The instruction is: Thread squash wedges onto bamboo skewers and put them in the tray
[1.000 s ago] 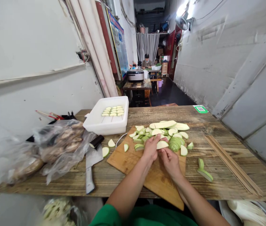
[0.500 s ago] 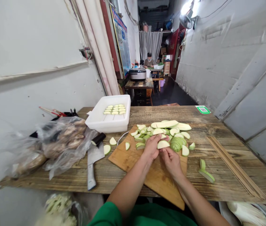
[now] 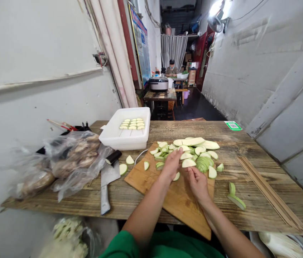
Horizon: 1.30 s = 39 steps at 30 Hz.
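Observation:
My right hand pinches the lower end of a skewer, its stick too thin to make out. Pale half-round zucchini slices sit in a row above those fingers. My left hand is beside the row, fingers stretched out and apart, tips close to the top slice; whether they touch it I cannot tell. Under its palm lies a loose slice on the wooden cutting board. Behind both hands spreads a heap of cut slices, with long zucchini halves at its back.
A white tub holds skewered slices at the back left. On the left lie a cleaver, a black-handled item and plastic bags of mushrooms. Bamboo skewers lie to the right. A person sits far back.
My left hand has loosened its grip and drawn slightly away from the slices, uncovering more of the row and a loose slice below. My right hand has moved slightly right.

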{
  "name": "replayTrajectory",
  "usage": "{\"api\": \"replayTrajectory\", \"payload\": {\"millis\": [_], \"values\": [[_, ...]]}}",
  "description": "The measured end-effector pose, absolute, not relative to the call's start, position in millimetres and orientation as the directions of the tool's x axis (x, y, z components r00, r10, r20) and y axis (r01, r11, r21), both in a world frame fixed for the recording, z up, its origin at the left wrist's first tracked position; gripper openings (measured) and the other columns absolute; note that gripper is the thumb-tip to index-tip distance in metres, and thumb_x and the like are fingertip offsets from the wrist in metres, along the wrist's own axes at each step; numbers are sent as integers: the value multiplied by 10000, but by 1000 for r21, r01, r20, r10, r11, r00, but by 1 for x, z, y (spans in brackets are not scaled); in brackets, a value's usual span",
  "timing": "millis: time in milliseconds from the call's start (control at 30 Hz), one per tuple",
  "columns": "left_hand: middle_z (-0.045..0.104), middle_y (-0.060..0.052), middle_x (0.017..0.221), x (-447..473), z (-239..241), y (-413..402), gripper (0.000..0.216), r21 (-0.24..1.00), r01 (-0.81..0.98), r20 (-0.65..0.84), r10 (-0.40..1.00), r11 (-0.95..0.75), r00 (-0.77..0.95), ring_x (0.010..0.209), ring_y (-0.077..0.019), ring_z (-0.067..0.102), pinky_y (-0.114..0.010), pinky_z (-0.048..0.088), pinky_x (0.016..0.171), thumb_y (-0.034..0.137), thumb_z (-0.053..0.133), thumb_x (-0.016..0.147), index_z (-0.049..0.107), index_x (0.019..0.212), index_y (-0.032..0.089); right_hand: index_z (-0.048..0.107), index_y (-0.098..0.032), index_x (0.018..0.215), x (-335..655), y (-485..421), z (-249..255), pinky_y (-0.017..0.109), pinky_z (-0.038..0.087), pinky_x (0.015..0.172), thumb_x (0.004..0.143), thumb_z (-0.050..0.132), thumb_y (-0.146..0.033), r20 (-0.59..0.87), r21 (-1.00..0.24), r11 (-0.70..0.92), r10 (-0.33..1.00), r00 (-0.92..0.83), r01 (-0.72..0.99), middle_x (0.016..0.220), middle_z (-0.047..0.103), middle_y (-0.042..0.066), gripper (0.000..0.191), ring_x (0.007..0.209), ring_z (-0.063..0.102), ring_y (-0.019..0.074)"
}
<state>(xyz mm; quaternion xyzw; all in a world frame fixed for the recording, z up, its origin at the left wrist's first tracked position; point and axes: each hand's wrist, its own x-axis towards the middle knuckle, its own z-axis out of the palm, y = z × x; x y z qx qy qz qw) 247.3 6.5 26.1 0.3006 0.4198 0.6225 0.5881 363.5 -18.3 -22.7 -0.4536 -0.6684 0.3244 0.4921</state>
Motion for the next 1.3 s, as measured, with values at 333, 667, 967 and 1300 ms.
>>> {"api": "replayTrajectory", "payload": {"millis": [333, 667, 967, 1300], "values": [[610, -82, 1145, 176, 29, -37, 287, 935, 287, 286, 922, -209, -261, 1117, -257, 507, -387, 286, 1039, 253, 713, 640, 703, 927, 232, 600, -140, 746, 361, -21, -20, 233, 395, 583, 883, 410, -317, 379, -871, 409, 912, -160, 271, 693, 603, 37, 294, 632, 523, 149], [678, -82, 814, 210, 40, 8, 199, 800, -596, -178, 974, 59, -142, 730, -157, 640, -301, 513, 740, 264, 636, 737, 626, 856, 106, 586, -159, 756, 359, -27, -22, 220, 402, 574, 884, 415, -270, 431, -849, 496, 850, -302, 183, 661, 581, 16, 241, 610, 526, 138], [680, -76, 760, 217, 34, 6, 191, 832, -554, -158, 973, 41, -165, 724, -178, 653, -307, 514, 724, 258, 648, 714, 631, 823, 102, 589, -149, 752, 359, -29, -22, 221, 397, 573, 879, 418, -254, 436, -843, 498, 854, -284, 203, 654, 584, 20, 238, 604, 530, 136], [639, -119, 1078, 202, 28, -2, 359, 957, -248, 66, 944, -152, -323, 995, -215, 594, -367, 456, 873, 394, 551, 784, 617, 1043, 154, 604, -150, 762, 362, -23, -19, 226, 399, 584, 883, 407, -294, 416, -857, 458, 885, -209, 236, 667, 599, 23, 272, 625, 541, 144]]}}
